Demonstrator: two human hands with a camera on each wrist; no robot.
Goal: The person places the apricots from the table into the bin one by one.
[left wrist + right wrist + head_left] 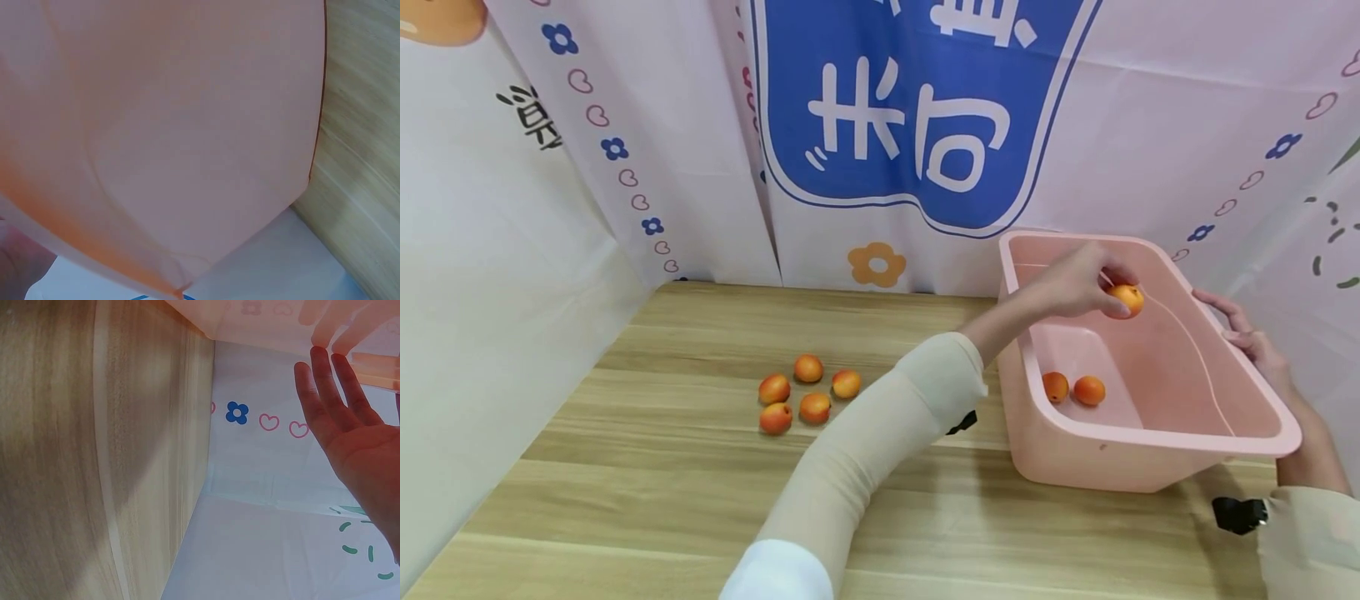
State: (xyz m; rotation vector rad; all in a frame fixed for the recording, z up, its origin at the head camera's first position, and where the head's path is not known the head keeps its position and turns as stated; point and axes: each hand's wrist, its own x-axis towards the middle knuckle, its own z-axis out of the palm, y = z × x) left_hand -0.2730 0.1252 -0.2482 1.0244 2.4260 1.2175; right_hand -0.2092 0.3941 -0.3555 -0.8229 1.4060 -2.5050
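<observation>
Left hand (pixel 1078 283) pinches 1 apricot (pixel 1127 299) over the pink tub (pixel 1150 437) — right hand (pixel 1247 337) (fingers straight) steadies it.

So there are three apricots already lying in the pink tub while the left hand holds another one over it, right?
Not quite: the head view shows two apricots lying in the pink tub, not three. The left hand does hold another apricot over it.

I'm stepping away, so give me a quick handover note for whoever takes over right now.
Left hand pinches an orange fruit over the pink tub.
Right hand rests with straight fingers on the tub's far right rim.
Done: two fruits lie inside the tub.
Left: the held fruit is not yet dropped in; five fruits remain on the wooden table.
</observation>
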